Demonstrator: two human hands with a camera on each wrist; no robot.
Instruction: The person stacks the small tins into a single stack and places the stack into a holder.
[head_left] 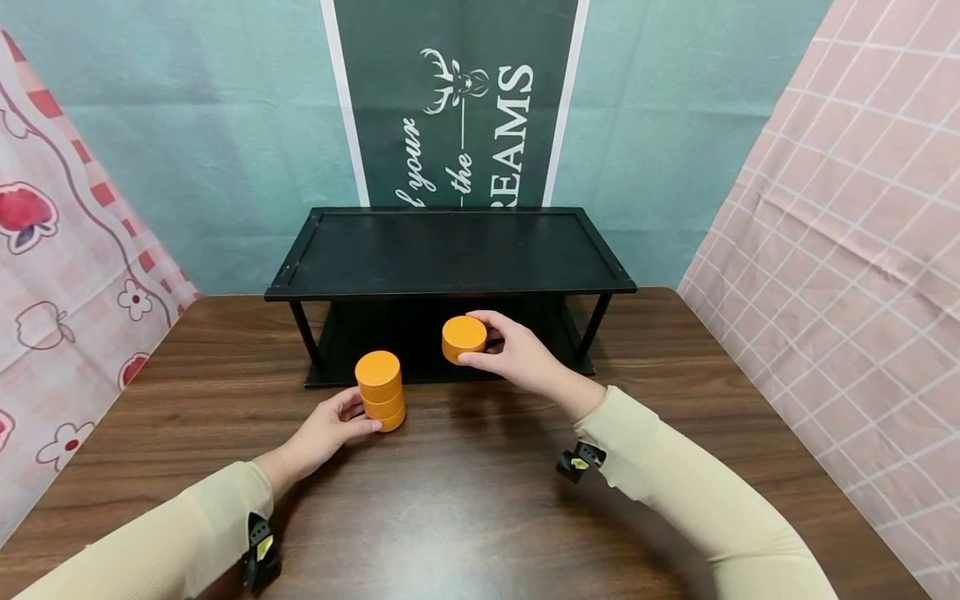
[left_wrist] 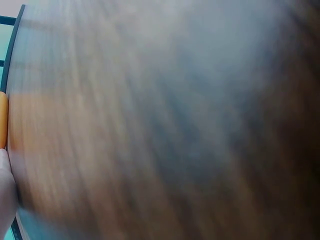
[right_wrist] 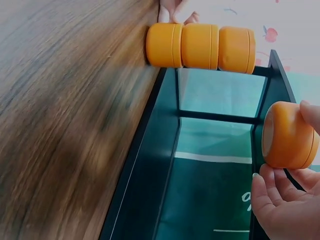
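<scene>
Three round orange lidded jars (head_left: 381,393) stand stacked upright on the table in front of the shelf's left part. My left hand (head_left: 330,429) grips the lower part of this stack, with the thumb at its near side. Up in the air to the right, my right hand (head_left: 525,358) holds a fourth jar (head_left: 463,340) of the same kind between thumb and fingers. In the right wrist view that jar's pale underside shows, and the stacked jars (right_wrist: 200,47) appear sideways. Only a sliver of a jar (left_wrist: 3,120) and part of the left hand enter the left wrist view.
A black two-level shelf (head_left: 450,250) stands at the table's back, its lower board (head_left: 420,333) partly behind the held jar. Brown wood-grain table (head_left: 465,500) lies in front. Cloth hangs behind and on both sides.
</scene>
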